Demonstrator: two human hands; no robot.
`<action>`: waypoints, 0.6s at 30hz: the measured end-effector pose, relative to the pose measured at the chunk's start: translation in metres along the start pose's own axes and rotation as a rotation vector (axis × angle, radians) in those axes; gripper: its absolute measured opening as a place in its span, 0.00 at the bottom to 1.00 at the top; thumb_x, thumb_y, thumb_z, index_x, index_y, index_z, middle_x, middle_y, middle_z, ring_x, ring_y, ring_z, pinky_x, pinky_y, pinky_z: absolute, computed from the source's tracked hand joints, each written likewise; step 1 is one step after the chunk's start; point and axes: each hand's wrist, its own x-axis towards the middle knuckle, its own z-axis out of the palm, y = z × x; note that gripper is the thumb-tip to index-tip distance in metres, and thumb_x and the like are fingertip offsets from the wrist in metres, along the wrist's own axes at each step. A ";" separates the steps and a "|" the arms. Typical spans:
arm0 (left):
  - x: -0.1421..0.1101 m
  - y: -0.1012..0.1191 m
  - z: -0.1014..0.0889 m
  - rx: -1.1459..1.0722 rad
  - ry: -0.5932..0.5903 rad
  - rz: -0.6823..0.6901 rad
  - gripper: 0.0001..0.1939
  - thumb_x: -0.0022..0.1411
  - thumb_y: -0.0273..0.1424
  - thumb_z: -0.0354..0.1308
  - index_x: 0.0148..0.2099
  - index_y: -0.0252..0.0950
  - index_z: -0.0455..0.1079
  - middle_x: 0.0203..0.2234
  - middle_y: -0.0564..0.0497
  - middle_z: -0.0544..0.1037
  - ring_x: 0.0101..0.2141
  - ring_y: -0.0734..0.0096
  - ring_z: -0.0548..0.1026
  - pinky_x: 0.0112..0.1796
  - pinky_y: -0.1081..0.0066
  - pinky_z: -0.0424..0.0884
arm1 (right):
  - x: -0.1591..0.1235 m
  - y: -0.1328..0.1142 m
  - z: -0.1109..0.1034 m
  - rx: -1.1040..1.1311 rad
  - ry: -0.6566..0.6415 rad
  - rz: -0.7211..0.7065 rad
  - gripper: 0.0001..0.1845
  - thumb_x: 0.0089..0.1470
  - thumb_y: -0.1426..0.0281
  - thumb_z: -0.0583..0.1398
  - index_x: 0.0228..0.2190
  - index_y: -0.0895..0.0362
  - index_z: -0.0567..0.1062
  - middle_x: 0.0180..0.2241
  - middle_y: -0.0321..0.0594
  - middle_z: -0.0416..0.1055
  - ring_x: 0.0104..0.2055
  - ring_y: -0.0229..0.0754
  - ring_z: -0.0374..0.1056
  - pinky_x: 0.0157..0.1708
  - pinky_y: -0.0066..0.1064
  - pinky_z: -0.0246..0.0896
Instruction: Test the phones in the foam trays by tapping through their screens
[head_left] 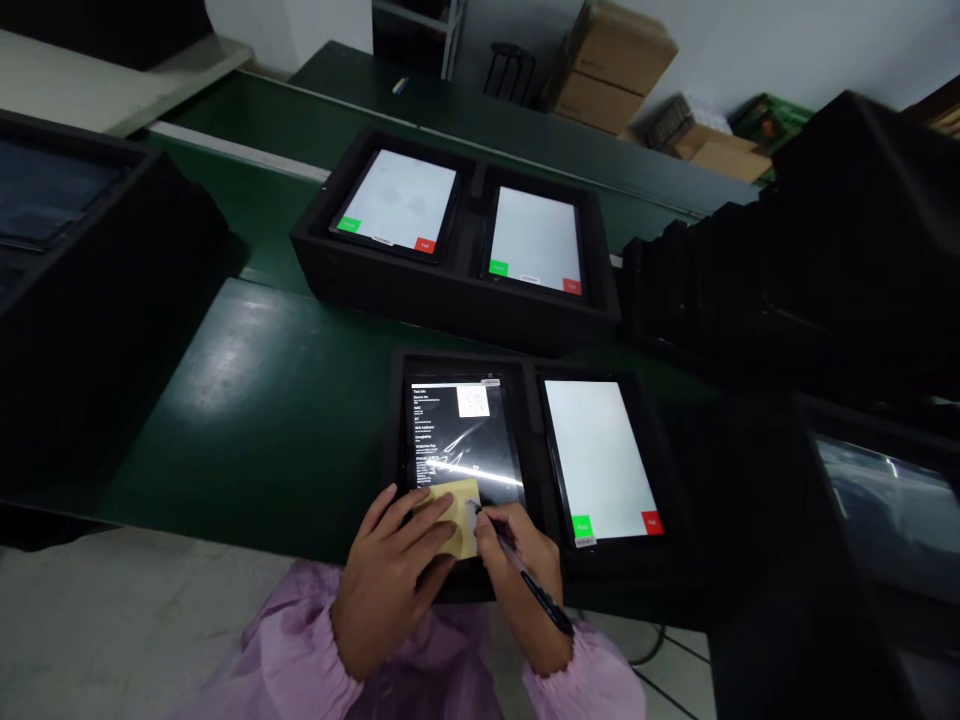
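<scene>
Yellow sticky note (463, 537): laid over the lower part of the dark-screen tablet (442, 420), its right edge uncovered, its left side overlapped by fingers.
Left hand (394, 575): spread flat, fingers slightly apart, pressed on the note; the paper is held beneath the fingertips.
Right hand (525, 575): closed around a black pen (546, 600) in a writing grip; the tip is set at the note's right part, just beside the left fingers.
Front tray (534, 430): black, matte, foam-like, two rectangular recesses split by a divider; a white-screen tablet (600, 455) is seated in the right one, glossy and flat.
Green tabletop (247, 400): smooth, faintly shiny; a broad stretch is exposed left of the front tray, while the right side is crowded by stacked black trays (697, 280).
Rear tray (450, 300): set beyond, near the front one, filled with two lit tablets (405, 195).
Pink sleeves (292, 640): gathered at both wrists.
</scene>
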 end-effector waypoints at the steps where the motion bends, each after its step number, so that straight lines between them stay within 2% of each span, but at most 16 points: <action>1: 0.000 0.000 0.000 0.001 0.000 0.003 0.10 0.66 0.28 0.57 0.47 0.44 0.75 0.54 0.58 0.77 0.57 0.64 0.70 0.64 0.57 0.52 | 0.000 -0.001 0.000 -0.001 -0.002 -0.001 0.15 0.63 0.59 0.56 0.33 0.56 0.75 0.26 0.36 0.73 0.25 0.37 0.67 0.25 0.24 0.62; 10: 0.002 0.001 0.001 -0.006 0.007 0.010 0.10 0.67 0.29 0.56 0.48 0.44 0.75 0.54 0.60 0.77 0.57 0.66 0.69 0.65 0.59 0.50 | 0.000 -0.001 -0.001 -0.003 -0.005 0.015 0.14 0.63 0.59 0.57 0.33 0.55 0.74 0.25 0.34 0.72 0.24 0.36 0.66 0.25 0.23 0.61; 18: 0.000 0.001 0.001 -0.006 0.003 -0.002 0.09 0.66 0.29 0.57 0.47 0.44 0.75 0.53 0.56 0.78 0.56 0.65 0.70 0.64 0.57 0.53 | 0.000 0.001 -0.001 0.029 -0.008 0.009 0.14 0.64 0.59 0.57 0.34 0.55 0.75 0.26 0.34 0.73 0.26 0.37 0.67 0.27 0.24 0.62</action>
